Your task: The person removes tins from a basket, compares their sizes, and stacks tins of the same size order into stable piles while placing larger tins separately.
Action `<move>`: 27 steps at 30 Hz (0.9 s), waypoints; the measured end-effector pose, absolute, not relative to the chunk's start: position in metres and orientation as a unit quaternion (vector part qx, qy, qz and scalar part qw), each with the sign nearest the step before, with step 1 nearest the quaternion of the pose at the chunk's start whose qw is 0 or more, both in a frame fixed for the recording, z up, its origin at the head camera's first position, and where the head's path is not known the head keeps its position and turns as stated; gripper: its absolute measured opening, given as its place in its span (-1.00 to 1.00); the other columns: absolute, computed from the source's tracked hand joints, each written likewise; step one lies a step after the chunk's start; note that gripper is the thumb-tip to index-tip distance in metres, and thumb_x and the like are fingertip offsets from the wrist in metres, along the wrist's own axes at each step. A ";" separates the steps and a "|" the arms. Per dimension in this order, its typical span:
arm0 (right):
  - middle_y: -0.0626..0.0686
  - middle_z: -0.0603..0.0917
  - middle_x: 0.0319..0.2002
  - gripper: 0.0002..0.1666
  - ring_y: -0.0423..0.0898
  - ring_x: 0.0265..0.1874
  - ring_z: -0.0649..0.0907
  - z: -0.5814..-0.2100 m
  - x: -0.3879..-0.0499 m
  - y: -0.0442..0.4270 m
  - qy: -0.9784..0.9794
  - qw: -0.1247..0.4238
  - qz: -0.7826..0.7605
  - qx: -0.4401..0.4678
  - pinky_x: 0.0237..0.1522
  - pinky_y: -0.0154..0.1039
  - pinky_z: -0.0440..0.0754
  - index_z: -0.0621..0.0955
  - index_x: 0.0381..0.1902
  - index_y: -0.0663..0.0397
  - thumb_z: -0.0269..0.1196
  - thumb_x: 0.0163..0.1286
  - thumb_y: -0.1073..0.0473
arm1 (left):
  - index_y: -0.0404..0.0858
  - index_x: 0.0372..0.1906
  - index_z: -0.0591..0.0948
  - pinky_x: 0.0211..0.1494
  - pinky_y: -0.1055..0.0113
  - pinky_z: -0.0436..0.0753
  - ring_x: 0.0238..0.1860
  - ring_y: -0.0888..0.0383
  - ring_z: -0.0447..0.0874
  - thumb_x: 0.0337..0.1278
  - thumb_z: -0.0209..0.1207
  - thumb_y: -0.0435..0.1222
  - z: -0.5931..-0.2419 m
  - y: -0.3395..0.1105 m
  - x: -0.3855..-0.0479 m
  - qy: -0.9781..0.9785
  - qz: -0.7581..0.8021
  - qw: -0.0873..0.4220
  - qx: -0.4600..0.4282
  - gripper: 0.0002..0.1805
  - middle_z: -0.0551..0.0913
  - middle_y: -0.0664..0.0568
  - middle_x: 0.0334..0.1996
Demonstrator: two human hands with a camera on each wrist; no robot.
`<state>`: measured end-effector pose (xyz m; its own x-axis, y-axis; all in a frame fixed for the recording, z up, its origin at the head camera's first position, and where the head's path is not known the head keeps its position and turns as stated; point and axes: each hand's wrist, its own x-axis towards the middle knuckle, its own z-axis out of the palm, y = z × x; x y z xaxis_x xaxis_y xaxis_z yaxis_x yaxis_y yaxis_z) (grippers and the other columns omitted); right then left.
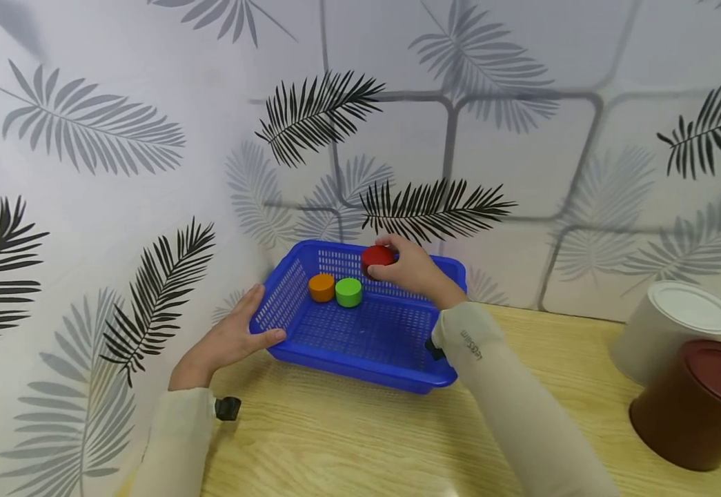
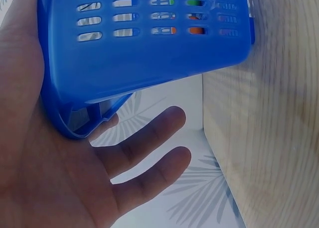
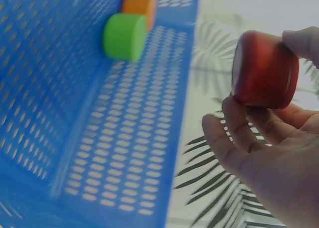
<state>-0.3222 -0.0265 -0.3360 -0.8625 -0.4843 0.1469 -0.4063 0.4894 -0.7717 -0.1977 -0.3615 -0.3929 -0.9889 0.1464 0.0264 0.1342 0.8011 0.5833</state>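
Red cup (image 1: 374,256) aloft by the back rim of the blue basket (image 1: 366,331), pinched between thumb and fingers of the right hand (image 1: 419,270).
Pinch looks shallow; a slip could drop the cup on the rim, perhaps outside. Coming in low and leftward might knock the green cup (image 1: 349,294) into the orange cup (image 1: 321,288) close beside it. Left hand (image 1: 230,342) spread at basket's left end, thumb over the rim; so light a brace may let a bump shift it.
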 end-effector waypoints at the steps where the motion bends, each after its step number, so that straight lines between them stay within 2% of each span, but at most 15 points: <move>1: 0.21 0.54 0.20 -0.26 0.11 0.05 0.56 -0.333 -0.320 -0.025 0.860 0.044 -0.435 -0.262 0.04 -0.03 0.59 0.38 0.43 0.16 0.33 0.39 0.06 | -0.22 0.64 -0.21 0.47 -0.32 -0.10 0.58 -0.24 -0.32 0.23 0.23 0.24 -0.393 -0.361 -0.198 0.948 0.308 0.011 0.073 0.20 -0.27 -0.16 0.63; 8: 0.18 0.58 0.13 -0.28 0.10 0.06 0.59 -0.312 -0.301 -0.008 0.865 0.029 -0.428 -0.262 -0.01 -0.01 0.61 0.41 0.41 0.15 0.35 0.37 0.06 | -0.20 0.64 -0.22 0.45 -0.36 -0.09 0.58 -0.26 -0.32 0.22 0.22 0.27 -0.393 -0.359 -0.198 0.949 0.308 0.017 0.072 0.22 -0.27 -0.17 0.62; 14: 0.19 0.60 0.11 -0.27 0.11 0.03 0.60 -0.315 -0.289 0.023 0.864 0.006 -0.435 -0.252 -0.09 -0.01 0.62 0.44 0.39 0.18 0.38 0.36 0.04 | -0.22 0.64 -0.23 0.45 -0.36 -0.09 0.58 -0.26 -0.32 0.21 0.21 0.28 -0.393 -0.360 -0.199 0.948 0.309 0.021 0.072 0.23 -0.27 -0.20 0.62; 22: 0.22 0.63 0.05 -0.28 0.15 -0.03 0.63 -0.345 -0.266 0.067 0.867 -0.016 -0.434 -0.243 -0.08 0.00 0.66 0.47 0.36 0.23 0.39 0.35 0.03 | -0.23 0.64 -0.22 0.46 -0.34 -0.10 0.58 -0.25 -0.33 0.23 0.21 0.26 -0.391 -0.358 -0.199 0.948 0.308 0.019 0.077 0.21 -0.27 -0.20 0.62; 27: 0.22 0.63 0.10 -0.30 0.20 0.05 0.58 -0.368 -0.251 0.082 0.874 -0.045 -0.423 -0.237 0.09 0.12 0.57 0.50 0.31 0.29 0.41 0.34 0.04 | -0.22 0.64 -0.23 0.44 -0.38 -0.10 0.57 -0.28 -0.34 0.24 0.22 0.24 -0.391 -0.360 -0.197 0.948 0.309 0.022 0.078 0.21 -0.28 -0.20 0.62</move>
<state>-0.2510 0.0819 -0.3680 -0.8841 -0.3752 0.2787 -0.4513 0.5305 -0.7175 -0.1972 -0.3600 -0.3914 -0.9869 0.1612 0.0074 0.1347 0.7973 0.5883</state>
